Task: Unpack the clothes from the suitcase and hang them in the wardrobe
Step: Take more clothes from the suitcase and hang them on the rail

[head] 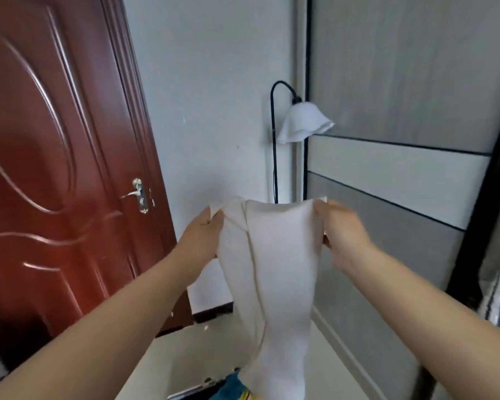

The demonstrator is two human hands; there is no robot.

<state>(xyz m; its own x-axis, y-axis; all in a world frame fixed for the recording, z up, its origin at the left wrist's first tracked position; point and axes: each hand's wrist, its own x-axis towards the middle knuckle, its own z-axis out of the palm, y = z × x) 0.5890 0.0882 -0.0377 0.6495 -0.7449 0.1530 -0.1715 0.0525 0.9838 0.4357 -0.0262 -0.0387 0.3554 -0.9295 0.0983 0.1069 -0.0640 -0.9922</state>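
While both hands, left hand [202, 235] and right hand [341, 229], pinch the limp white cloth garment [272, 269], hanging remains; grey sliding-door wardrobe [387, 168] at two o'clock.

Red door [49, 168], black floor lamp [302, 122]

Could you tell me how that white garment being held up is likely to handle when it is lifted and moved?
The white garment is probably floppy: it sags and twists below the left hand and right hand gripping its top corners. It looks thin and likely light. It would probably swing or bunch when carried.
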